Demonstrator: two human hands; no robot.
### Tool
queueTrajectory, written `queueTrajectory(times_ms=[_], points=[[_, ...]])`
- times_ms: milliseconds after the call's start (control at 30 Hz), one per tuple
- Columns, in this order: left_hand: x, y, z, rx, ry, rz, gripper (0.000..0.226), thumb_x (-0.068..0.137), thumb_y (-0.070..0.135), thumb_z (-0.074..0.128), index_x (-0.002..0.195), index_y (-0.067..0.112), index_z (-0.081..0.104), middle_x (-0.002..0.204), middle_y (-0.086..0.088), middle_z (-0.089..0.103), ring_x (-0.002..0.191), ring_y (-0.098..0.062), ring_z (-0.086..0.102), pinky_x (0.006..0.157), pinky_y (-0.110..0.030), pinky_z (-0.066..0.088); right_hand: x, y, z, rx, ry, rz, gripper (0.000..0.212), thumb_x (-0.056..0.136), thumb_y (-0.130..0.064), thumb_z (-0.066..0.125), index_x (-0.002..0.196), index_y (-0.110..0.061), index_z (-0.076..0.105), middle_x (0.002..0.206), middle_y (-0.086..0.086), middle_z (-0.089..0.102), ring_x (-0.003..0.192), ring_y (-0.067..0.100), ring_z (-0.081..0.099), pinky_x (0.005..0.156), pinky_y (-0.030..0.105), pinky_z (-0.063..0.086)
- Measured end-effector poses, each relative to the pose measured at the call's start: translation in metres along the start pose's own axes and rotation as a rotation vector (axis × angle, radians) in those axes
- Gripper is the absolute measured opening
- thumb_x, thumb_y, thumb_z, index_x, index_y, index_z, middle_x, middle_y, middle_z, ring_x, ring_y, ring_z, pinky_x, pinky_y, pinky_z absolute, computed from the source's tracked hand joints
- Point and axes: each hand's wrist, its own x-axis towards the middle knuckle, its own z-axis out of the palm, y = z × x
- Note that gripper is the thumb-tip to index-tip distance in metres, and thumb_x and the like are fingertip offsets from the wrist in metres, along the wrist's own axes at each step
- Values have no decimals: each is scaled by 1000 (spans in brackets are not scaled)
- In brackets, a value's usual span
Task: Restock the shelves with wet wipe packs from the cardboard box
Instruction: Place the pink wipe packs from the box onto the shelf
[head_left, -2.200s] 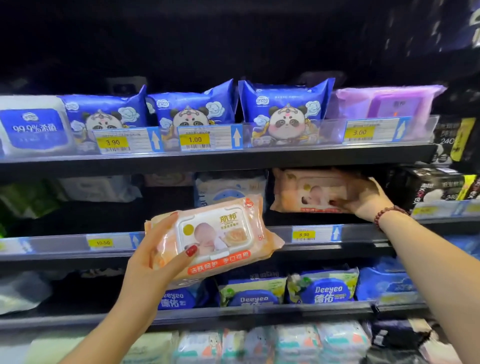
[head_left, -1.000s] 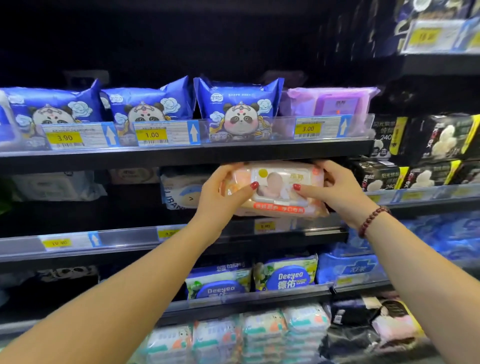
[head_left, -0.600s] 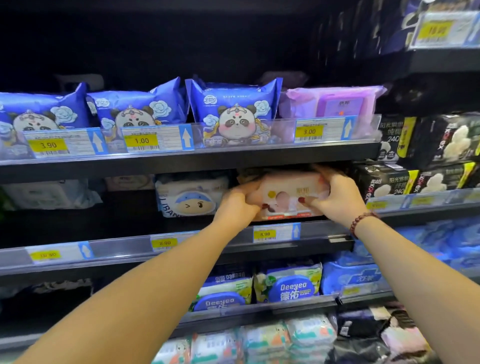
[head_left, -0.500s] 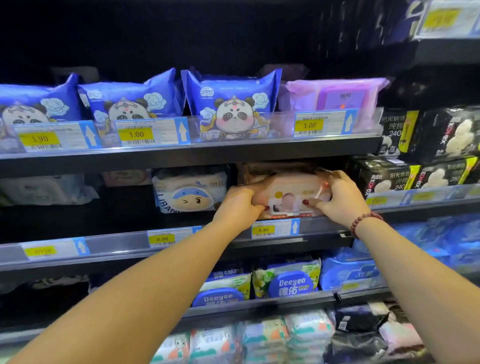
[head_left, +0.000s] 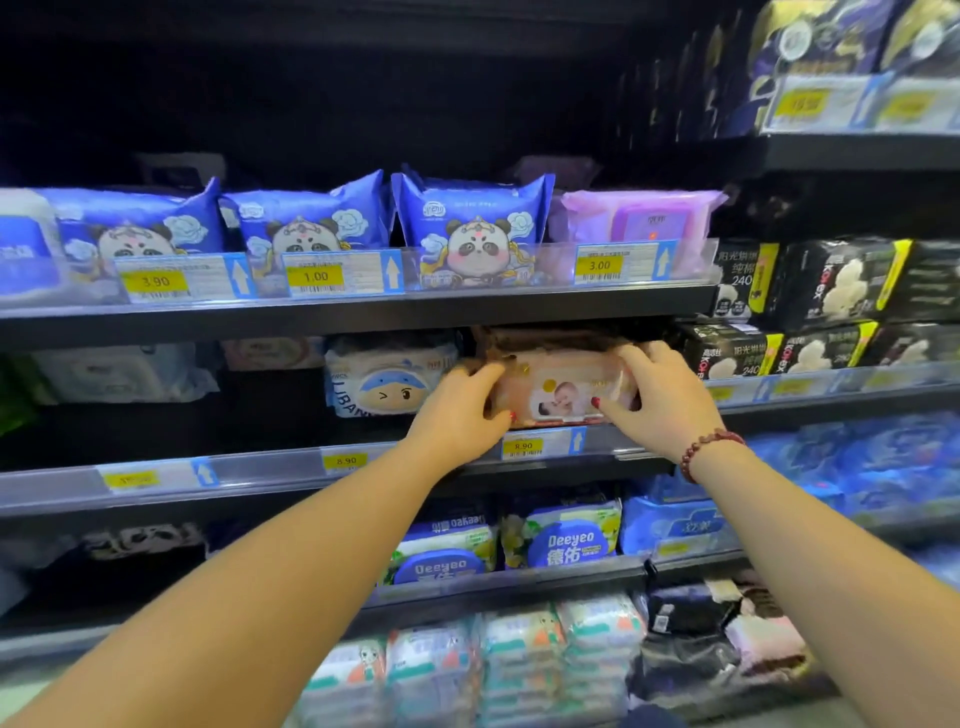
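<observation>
An orange wet wipe pack (head_left: 563, 389) with a baby picture stands at the front of the middle shelf (head_left: 270, 470), above the 8.90 price tag. My left hand (head_left: 460, 410) grips its left end and my right hand (head_left: 657, 397) grips its right end, thumbs on the front face. Another pack of the same orange kind (head_left: 550, 340) sits behind it in shadow. The cardboard box is out of view.
A white and blue Libang pack (head_left: 387, 382) stands just left of my left hand. Blue panda packs (head_left: 470, 228) and a purple pack (head_left: 636, 223) fill the shelf above. Black Kotex packs (head_left: 826, 283) stand to the right. Deeyeo packs (head_left: 563, 535) line the shelf below.
My left hand carried the orange pack from mid-air up to the middle shelf, my right hand joined it, and both pushed it onto the shelf in front of the earlier pack.
</observation>
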Motion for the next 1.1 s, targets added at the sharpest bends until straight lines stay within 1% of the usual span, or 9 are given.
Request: queueTrajectory(times_ms=[67, 200, 333, 467, 667, 767, 867, 1000, 1100], points=[[-17, -3, -11, -8, 70, 13, 55, 91, 34, 60, 141, 25, 38, 125, -11, 46, 115, -30, 46, 93, -42, 46, -14, -12, -6, 5, 27, -91, 55, 80, -35, 68, 129, -14, 52, 124, 10, 52, 113, 31, 48, 93, 43, 45], [-60, -15, -29, 46, 184, 103, 55, 89, 33, 62, 140, 24, 43, 133, -4, 48, 126, -25, 40, 99, -39, 42, -49, -44, -8, -27, 43, -246, 56, 80, -36, 69, 128, -13, 54, 121, 8, 57, 111, 32, 51, 90, 45, 47], [-120, -35, -33, 143, 210, 197, 56, 85, 31, 68, 135, 15, 51, 128, -8, 56, 122, -29, 46, 95, -45, 47, -91, -79, 6, -28, 26, -359, 57, 78, -38, 70, 126, -12, 56, 122, 8, 59, 113, 32, 53, 89, 44, 48], [-183, -68, -17, 247, 161, 214, 57, 76, 30, 75, 127, 10, 59, 120, -15, 60, 114, -36, 55, 86, -46, 51, -135, -113, 36, 33, -18, -419, 56, 75, -38, 70, 122, -10, 59, 119, 11, 61, 110, 33, 56, 86, 44, 50], [-265, -121, 16, 283, 17, 77, 54, 73, 37, 67, 121, 11, 62, 117, -18, 62, 105, -38, 60, 81, -45, 51, -193, -153, 95, 117, -186, -432, 56, 75, -44, 63, 122, -14, 58, 120, 7, 60, 110, 31, 55, 89, 45, 48], [-302, -145, 35, 258, -39, -3, 54, 74, 34, 74, 122, 11, 62, 117, -16, 62, 107, -37, 59, 83, -45, 51, -220, -166, 129, 161, -283, -400, 56, 74, -43, 64, 121, -13, 59, 117, 8, 61, 108, 32, 56, 87, 46, 49], [-338, -163, 58, 211, -88, -106, 55, 74, 33, 75, 124, 12, 61, 118, -18, 61, 108, -39, 58, 82, -48, 52, -245, -174, 163, 206, -409, -332, 57, 75, -45, 59, 123, -14, 58, 117, 8, 59, 109, 33, 54, 91, 45, 46], [-378, -182, 91, 162, -186, -255, 58, 80, 36, 71, 131, 13, 56, 126, -19, 57, 117, -40, 52, 87, -47, 50, -277, -175, 206, 184, -575, -285, 58, 82, -49, 57, 131, -18, 51, 125, 5, 53, 118, 30, 46, 97, 42, 40], [-404, -192, 117, 97, -233, -347, 57, 80, 43, 63, 128, 13, 56, 121, -17, 58, 114, -42, 51, 82, -46, 49, -300, -171, 232, 144, -659, -199, 57, 83, -52, 57, 130, -21, 52, 125, 4, 54, 118, 28, 46, 94, 34, 28]])
